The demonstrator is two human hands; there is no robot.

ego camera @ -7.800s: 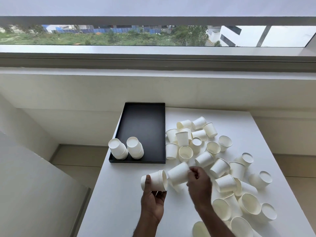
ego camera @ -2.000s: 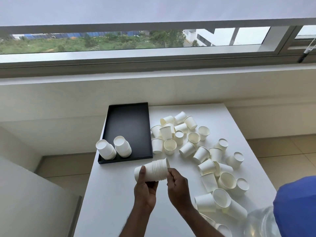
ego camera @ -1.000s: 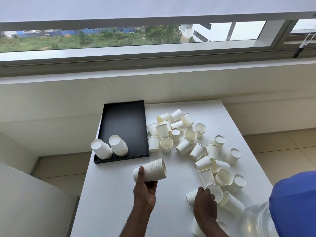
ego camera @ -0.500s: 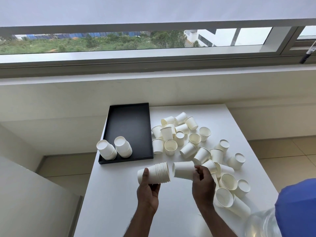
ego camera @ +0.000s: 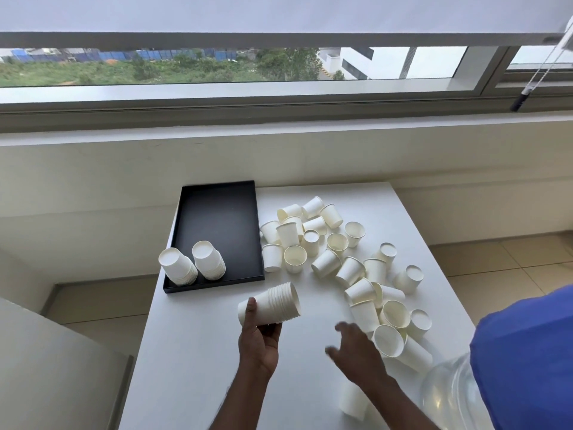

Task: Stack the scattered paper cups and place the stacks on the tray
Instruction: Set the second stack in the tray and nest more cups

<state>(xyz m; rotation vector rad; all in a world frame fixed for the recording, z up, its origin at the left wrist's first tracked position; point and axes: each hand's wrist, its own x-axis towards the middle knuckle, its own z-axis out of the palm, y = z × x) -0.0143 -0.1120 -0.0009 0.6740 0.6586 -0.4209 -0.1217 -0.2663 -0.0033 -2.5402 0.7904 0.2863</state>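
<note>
Left hand [ego camera: 259, 342] grips stack [ego camera: 273, 304] sideways over table [ego camera: 201, 352], just before tray [ego camera: 217, 212]. Right hand [ego camera: 353, 346] empty, fingers spread, beside cups [ego camera: 387, 336]. Risk: hasty reach knocks cups off edge; sideways stack slides apart.

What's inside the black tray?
A left stack and a right stack of upside-down paper cups stand at the tray's near end. What is beneath or inside them is covered.

No text, label, brand, number or sign can be read. The cups [ego camera: 325, 262] are plain white and the tray [ego camera: 217, 218] plain black. The buildings [ego camera: 353, 62] far off through the window are too small and blurred to show any lettering.
</note>
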